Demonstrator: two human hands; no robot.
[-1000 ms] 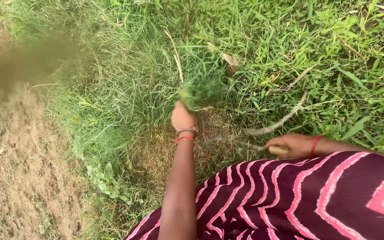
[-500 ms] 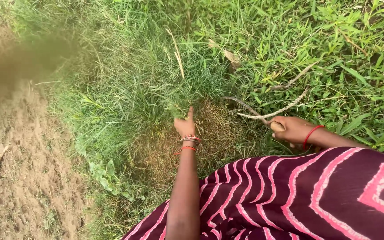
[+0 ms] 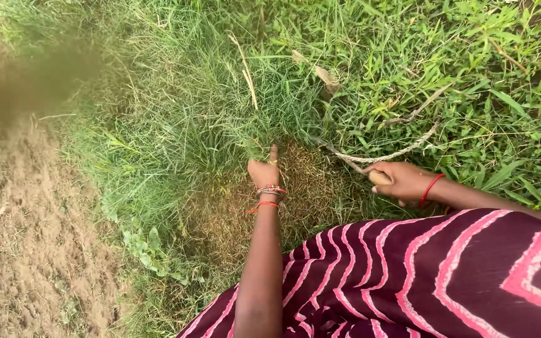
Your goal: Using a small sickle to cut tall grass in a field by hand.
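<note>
Head view: the left hand (image 3: pixel 264 170) reaches into the tall grass tuft (image 3: pixel 220 119), one finger out, holding nothing, at the edge of the cut brown patch (image 3: pixel 308 188). Right of that patch, the right hand (image 3: pixel 402 181) is clenched on a sickle handle (image 3: pixel 380 178), with its curved blade (image 3: pixel 339 156) lying in the grass.

Bare brown soil (image 3: pixel 39 250) borders thick green grass (image 3: pixel 176 125), where a cut brown patch (image 3: pixel 308 188) and dry stalks (image 3: pixel 245 75) lie.

Left hand (image 3: pixel 264 172) at the long grass (image 3: pixel 208 125); right hand (image 3: pixel 402 181) in a closed grip on a sickle handle (image 3: pixel 380 178)
</note>
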